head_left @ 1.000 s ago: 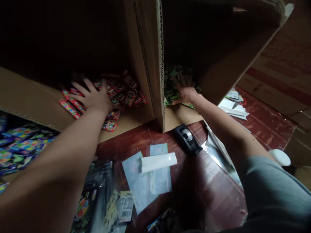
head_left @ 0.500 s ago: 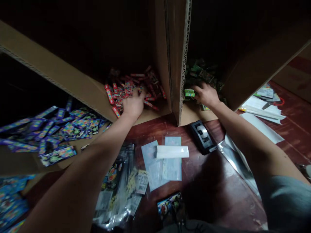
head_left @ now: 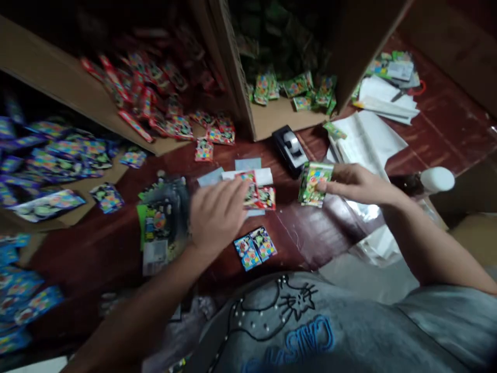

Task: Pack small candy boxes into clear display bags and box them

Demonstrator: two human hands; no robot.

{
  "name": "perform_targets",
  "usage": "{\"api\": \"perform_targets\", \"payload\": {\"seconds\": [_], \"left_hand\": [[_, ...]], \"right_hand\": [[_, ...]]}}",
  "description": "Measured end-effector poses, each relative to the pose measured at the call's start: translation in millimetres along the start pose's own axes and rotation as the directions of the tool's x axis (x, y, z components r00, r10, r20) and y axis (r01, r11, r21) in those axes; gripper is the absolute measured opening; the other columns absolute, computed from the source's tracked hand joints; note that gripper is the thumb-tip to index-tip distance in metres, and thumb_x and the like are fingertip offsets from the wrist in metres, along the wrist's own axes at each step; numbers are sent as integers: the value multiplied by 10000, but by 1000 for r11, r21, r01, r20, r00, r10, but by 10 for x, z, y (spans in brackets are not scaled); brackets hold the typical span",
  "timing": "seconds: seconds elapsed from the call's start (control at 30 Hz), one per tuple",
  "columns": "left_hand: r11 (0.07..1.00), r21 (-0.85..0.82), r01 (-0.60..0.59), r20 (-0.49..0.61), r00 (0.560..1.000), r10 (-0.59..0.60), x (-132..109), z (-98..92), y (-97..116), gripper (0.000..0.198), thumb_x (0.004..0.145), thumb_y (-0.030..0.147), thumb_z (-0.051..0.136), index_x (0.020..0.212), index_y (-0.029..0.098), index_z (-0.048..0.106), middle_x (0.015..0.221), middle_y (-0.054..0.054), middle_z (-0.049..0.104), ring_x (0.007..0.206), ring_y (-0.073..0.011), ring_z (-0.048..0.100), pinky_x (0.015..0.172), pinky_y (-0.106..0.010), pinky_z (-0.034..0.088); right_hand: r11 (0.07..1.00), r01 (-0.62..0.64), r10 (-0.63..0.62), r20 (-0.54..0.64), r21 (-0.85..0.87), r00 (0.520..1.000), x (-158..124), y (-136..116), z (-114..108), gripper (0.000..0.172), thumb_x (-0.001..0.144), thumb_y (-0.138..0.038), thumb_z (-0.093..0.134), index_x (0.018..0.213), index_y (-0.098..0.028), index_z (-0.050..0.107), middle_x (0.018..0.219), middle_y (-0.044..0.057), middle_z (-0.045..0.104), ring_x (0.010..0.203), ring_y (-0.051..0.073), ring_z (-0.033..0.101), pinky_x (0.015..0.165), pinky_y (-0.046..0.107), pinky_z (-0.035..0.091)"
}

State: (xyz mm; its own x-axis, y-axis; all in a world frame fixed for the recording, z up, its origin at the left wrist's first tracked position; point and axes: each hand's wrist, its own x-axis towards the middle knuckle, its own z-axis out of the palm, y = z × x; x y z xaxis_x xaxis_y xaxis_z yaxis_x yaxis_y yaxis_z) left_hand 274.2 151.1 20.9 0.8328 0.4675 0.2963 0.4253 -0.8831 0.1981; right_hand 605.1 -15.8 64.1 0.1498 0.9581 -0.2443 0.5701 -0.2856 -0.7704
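My left hand (head_left: 217,215) is closed on red packets (head_left: 257,192), held low over clear plastic sleeves (head_left: 248,171) on the dark red table (head_left: 108,243). My right hand (head_left: 355,182) pinches a green packet (head_left: 313,182) just right of the black tape dispenser (head_left: 289,147). Two blue packets (head_left: 255,247) lie near the front edge, close to my left hand. A cardboard box holding red packets (head_left: 132,88) and another with green packets (head_left: 289,85) lie open on their sides at the back.
A box of blue packets (head_left: 50,160) spills at the left, with more at the far left edge. A stack of printed bags (head_left: 161,223) lies left of my left hand. White papers (head_left: 368,129), scissors (head_left: 407,90) and a white cap (head_left: 437,178) sit on the right.
Both hands have pulled back out of the boxes to the table, the left with red packets and the right with a green one. The camera has tilted down.
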Motion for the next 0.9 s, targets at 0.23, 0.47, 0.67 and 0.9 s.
{"api": "perform_targets", "payload": {"seconds": [0.23,0.47,0.67,0.9], "left_hand": [[991,-127,30,318,948,12,-81,307,587,1062,763,457,928,1643,161,413,1676,-261,463,1560,-512,399,1243,-688,381],[984,-133,118,477,878,-41,324,341,538,1099,819,456,863,1686,103,288,1586,-255,543,1506,-479,438,1231,-640,387],[928,-361,86,219,976,-5,-128,154,870,934,817,299,809,1638,158,387,1499,-190,527,1407,-394,533,1239,-583,430],[570,-739,359,372,923,-100,-629,280,1314,378,1067,341,504,1409,207,591,1277,-123,741,1118,-238,747,1007,-427,619]], "right_hand": [[903,-117,31,-209,-413,977,-536,477,446,1074,871,-901,587,1572,-91,515,1360,253,713,1229,416,694,1071,574,553],[755,63,-109,-30,-652,994,-395,268,699,1112,853,-581,810,1694,-57,306,1593,293,522,1434,499,496,1166,655,472],[823,194,-252,-37,-535,967,-734,246,720,959,887,-566,759,1633,-88,391,1422,240,612,1229,422,591,1092,615,513],[852,180,-197,19,-491,980,-1208,443,1028,867,927,-566,756,1580,-70,475,1393,250,644,1172,395,614,1039,562,560]]}}
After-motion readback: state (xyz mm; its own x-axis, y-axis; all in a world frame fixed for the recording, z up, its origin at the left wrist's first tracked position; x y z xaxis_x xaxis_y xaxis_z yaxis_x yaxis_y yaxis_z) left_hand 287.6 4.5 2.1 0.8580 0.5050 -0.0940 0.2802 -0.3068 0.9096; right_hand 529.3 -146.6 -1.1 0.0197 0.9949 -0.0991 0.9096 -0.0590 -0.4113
